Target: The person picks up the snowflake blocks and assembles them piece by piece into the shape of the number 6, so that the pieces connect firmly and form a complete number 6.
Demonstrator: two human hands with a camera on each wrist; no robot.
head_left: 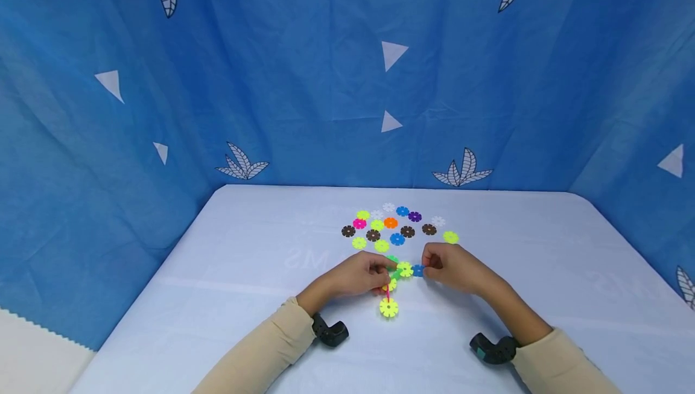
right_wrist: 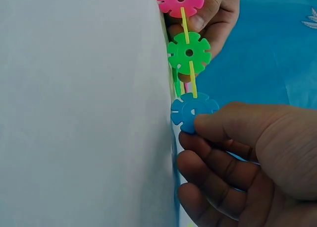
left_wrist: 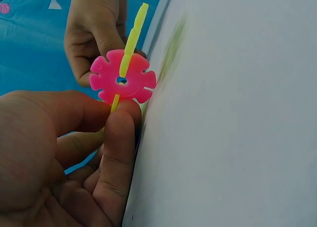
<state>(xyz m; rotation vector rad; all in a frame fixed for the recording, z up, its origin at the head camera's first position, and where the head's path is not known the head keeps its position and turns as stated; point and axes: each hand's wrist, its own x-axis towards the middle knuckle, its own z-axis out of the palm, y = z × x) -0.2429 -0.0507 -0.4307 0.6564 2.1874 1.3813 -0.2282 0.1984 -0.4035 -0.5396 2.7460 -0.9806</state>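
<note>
Slotted plastic snowflake discs are joined edge to edge into a branching chain between the hands. My left hand (head_left: 361, 274) pinches a yellow disc (left_wrist: 115, 103) of it between thumb and forefinger. Next to that disc is a pink disc (left_wrist: 103, 79), with a further yellow disc (head_left: 388, 308) at its other side. My right hand (head_left: 456, 267) pinches a blue disc (right_wrist: 180, 113) at the right end. The blue disc meets a yellow disc (head_left: 404, 270), which adjoins a green disc (right_wrist: 200, 48). Fingers hide part of the chain.
Beyond the hands, loose discs lie scattered on the white table (head_left: 244, 249), among them an orange disc (head_left: 391, 223), a purple disc (head_left: 415, 216) and a brown disc (head_left: 349, 231). A yellow disc (head_left: 450, 237) lies beyond the right hand. Blue cloth (head_left: 326, 80) hangs behind.
</note>
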